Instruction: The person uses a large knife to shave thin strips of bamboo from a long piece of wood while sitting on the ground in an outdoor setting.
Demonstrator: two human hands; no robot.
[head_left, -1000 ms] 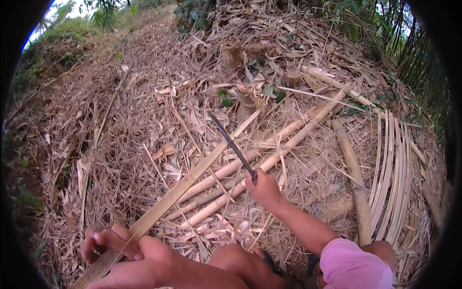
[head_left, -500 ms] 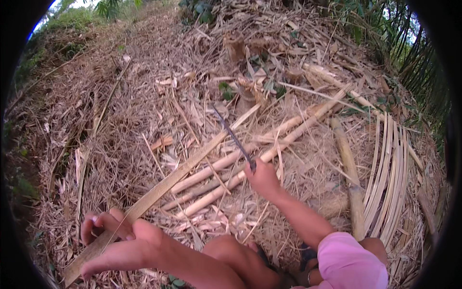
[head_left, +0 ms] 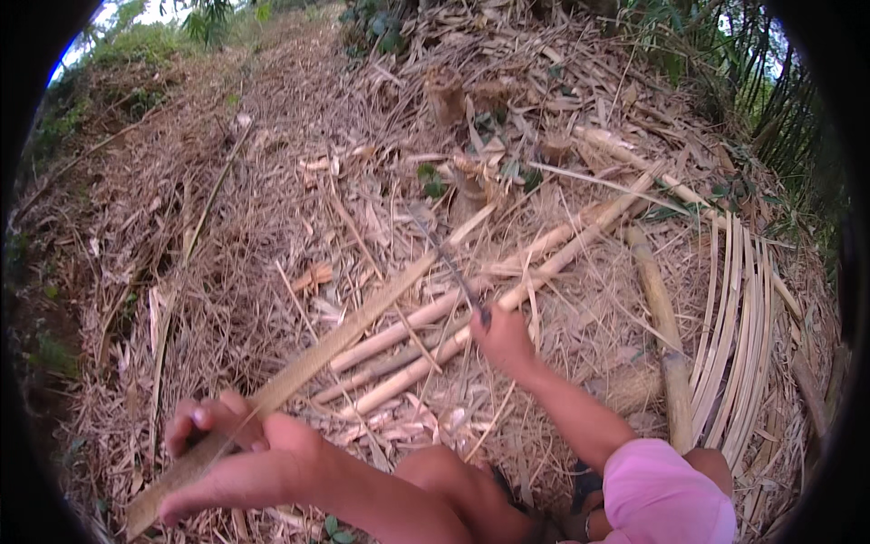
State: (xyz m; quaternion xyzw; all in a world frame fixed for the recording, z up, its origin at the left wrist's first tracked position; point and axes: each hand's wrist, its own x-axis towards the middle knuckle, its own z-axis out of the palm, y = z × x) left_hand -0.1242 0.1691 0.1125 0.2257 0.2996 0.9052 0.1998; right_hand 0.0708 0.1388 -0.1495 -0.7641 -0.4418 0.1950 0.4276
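Note:
A long flat bamboo strip (head_left: 335, 343) runs slantwise from the lower left up to a cut stump (head_left: 471, 186). My left hand (head_left: 263, 458) is closed around its near end, fingers curled over it and thumb stretched along the lower side. In my right hand (head_left: 504, 340) is a long dark knife (head_left: 458, 276), gripped by the handle. Its blade points up and left and crosses over the strip near the far end. The blade tip is smeared, so I cannot tell whether it touches the strip.
Several bamboo poles (head_left: 544, 276) lie on the ground beyond my right hand. A thicker pole (head_left: 666, 335) and a bundle of split strips (head_left: 732, 335) lie to the right. More stumps (head_left: 444, 95) stand at the back, amid dry leaves and thin stalks.
The knife blade has become more blurred toward its tip. The whole view has shifted slightly, and both hands keep their holds on the strip and the knife.

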